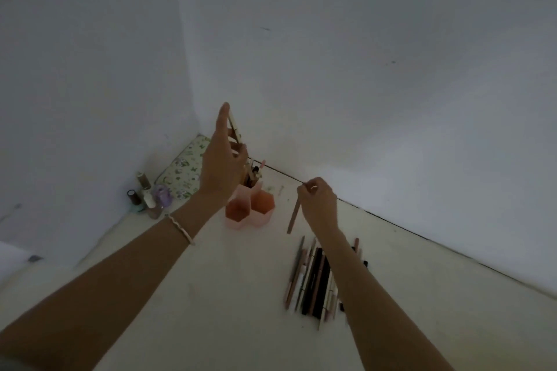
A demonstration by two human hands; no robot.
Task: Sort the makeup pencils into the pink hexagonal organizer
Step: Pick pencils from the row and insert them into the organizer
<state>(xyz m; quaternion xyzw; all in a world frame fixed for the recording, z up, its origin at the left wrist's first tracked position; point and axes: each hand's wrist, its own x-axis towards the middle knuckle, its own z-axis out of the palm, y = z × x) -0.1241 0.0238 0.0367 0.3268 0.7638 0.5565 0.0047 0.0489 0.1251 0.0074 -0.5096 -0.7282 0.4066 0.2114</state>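
Observation:
The pink hexagonal organizer [261,215] stands on the pale surface near the wall corner. Its two front cells look empty, and several pencils [254,173] stick up from a rear cell. My left hand [222,164] is raised above the organizer, holding a light pencil [234,126] upright between its fingers. To the right of the organizer, my right hand [318,202] grips a pink pencil [294,215] that hangs point down. A pile of several makeup pencils [315,278], dark and pink, lies below my right forearm, partly hidden by it.
Several nail polish bottles [147,197] stand at the left by the wall. A floral pouch [184,173] lies in the corner behind them. White walls close the surface at the back and left.

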